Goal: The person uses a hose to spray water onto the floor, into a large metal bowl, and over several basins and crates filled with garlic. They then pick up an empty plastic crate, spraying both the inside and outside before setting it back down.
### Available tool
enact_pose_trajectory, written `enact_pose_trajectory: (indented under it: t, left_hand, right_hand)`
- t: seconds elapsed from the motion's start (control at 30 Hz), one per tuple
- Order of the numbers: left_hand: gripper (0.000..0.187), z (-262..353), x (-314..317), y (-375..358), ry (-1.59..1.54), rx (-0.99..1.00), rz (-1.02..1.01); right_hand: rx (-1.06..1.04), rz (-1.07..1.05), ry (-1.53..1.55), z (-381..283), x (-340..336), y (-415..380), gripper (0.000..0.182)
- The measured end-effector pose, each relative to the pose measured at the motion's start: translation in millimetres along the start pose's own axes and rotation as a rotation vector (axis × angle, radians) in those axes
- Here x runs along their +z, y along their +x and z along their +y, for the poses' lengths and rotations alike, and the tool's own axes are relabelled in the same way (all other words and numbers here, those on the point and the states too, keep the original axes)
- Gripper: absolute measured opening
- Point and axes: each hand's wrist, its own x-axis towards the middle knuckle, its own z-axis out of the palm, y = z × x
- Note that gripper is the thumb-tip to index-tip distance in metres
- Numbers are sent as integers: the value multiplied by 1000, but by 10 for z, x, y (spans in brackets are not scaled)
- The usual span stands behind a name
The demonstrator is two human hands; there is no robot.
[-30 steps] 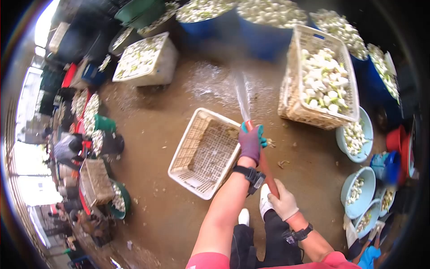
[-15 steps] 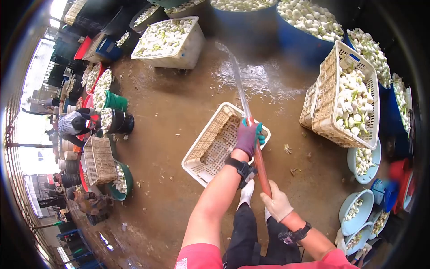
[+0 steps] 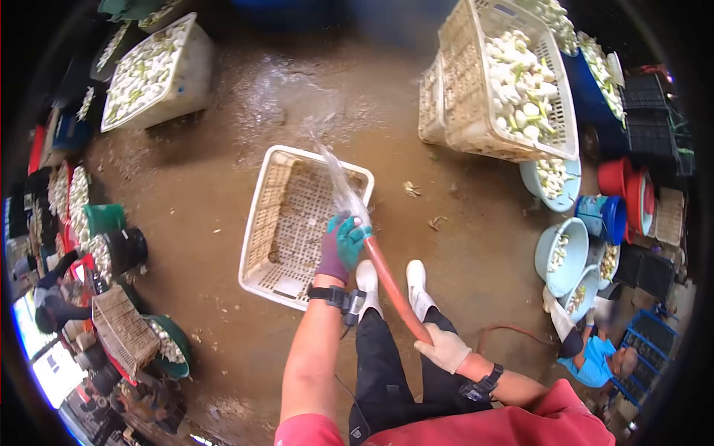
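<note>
A red hose [image 3: 394, 290] runs slantwise in front of my body, with water [image 3: 340, 178] spraying from its far end. My left hand [image 3: 343, 244], in a purple and teal glove, is closed around the hose near its mouth. Farther back, my right hand [image 3: 445, 348], in a pale glove, grips the same hose above my right thigh. An off-white plastic crate [image 3: 256, 223] with a perforated bottom lies just beyond my left hand. The spray passes over its right side and far rim.
Wet brown floor [image 3: 193, 245] surrounds the crate. Stacked crates [image 3: 465, 82] hold white bulbs with green stems at the upper right, and a white tub [image 3: 197, 82] of them stands upper left. Pale blue basins [image 3: 552, 256] and a person in blue [image 3: 595, 360] are at the right.
My view has turned toward the right, so crates and tubs appear farther left and higher. The hose now points more to the left, and its spray passes over the crate. Both hands keep their hold.
</note>
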Motion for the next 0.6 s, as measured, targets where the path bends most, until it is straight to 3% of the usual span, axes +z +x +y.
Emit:
enact_pose_trajectory:
  t: [0.03, 0.1, 0.37, 0.43, 0.6]
  left_hand:
    - [29, -220, -120, 31, 359, 225, -38]
    - [33, -5, -132, 79, -501, -344, 117]
    - [41, -638, -680, 351, -74, -518, 253]
    - [42, -867, -847, 421, 354, -491, 252]
    - [41, -819, -975, 569, 246, -528, 314]
  right_hand:
    - [-9, -8, 18, 48, 50, -40, 41]
    - [16, -36, 29, -3, 28, -143, 42]
    - [183, -96, -14, 99, 42, -84, 43]
    - [179, -92, 7, 109, 74, -8, 42]
    - [128, -167, -49, 51, 190, 98, 38]
